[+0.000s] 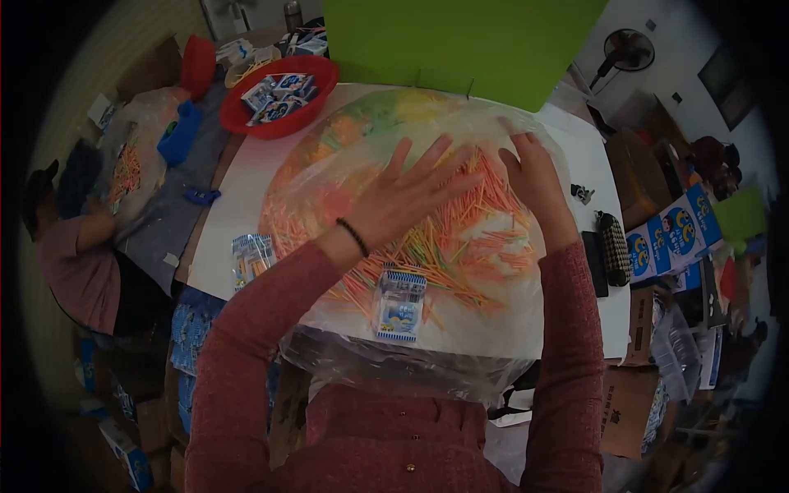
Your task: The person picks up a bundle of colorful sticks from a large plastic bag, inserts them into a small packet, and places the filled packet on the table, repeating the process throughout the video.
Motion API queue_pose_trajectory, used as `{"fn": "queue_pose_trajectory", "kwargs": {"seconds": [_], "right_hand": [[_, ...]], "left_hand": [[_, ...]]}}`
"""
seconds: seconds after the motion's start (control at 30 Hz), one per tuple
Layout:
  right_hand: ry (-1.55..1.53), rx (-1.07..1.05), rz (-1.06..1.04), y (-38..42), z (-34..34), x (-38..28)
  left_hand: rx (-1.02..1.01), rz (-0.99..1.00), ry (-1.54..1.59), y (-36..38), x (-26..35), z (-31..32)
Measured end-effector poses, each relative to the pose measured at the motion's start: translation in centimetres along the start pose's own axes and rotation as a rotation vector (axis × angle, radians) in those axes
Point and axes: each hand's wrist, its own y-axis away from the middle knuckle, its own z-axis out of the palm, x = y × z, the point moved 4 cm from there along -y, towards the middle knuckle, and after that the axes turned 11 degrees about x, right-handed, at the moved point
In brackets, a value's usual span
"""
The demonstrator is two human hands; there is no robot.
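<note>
A large clear plastic bag (530,308) lies spread on the white table, loaded with thin pink, orange and yellow-green sticks (444,238). My left hand (403,197), with a dark beaded bracelet at the wrist, reaches over the heap with its fingers spread. On the right side of the heap is my right hand (532,168), thumb apart from the fingers and nothing visibly held. A small clear packet with blue striped ends (400,306) lies on the near edge of the bag. Another packet (253,259), with sticks inside, rests left of the bag.
A red basin (325,82) of blue-and-white packets stands back left, beside a green panel (460,41). Keys (582,194) and a checkered pouch (612,246) lie right. At a side table on the left sits another person (90,255), near a blue container (177,135).
</note>
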Motion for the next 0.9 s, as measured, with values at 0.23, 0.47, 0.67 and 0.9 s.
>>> {"fn": "queue_pose_trajectory", "kwargs": {"seconds": [0.23,0.47,0.67,0.9], "right_hand": [[0.152,0.191,-0.030,5.9,0.1,-2.1],[0.362,0.312,-0.017,6.8,2.7,3.7],[-0.182,0.198,0.381,3.7,2.8,10.8],[-0.941,0.011,1.103,7.9,-2.4,11.2]], "left_hand": [[-0.239,-0.441,0.317,-5.9,-5.7,10.4],[-0.595,-1.134,1.639,-3.7,-5.6,11.3],[-0.334,-0.717,1.048,-7.8,-4.5,6.7],[-0.339,-0.093,0.020,-2.2,-3.8,4.8]]}}
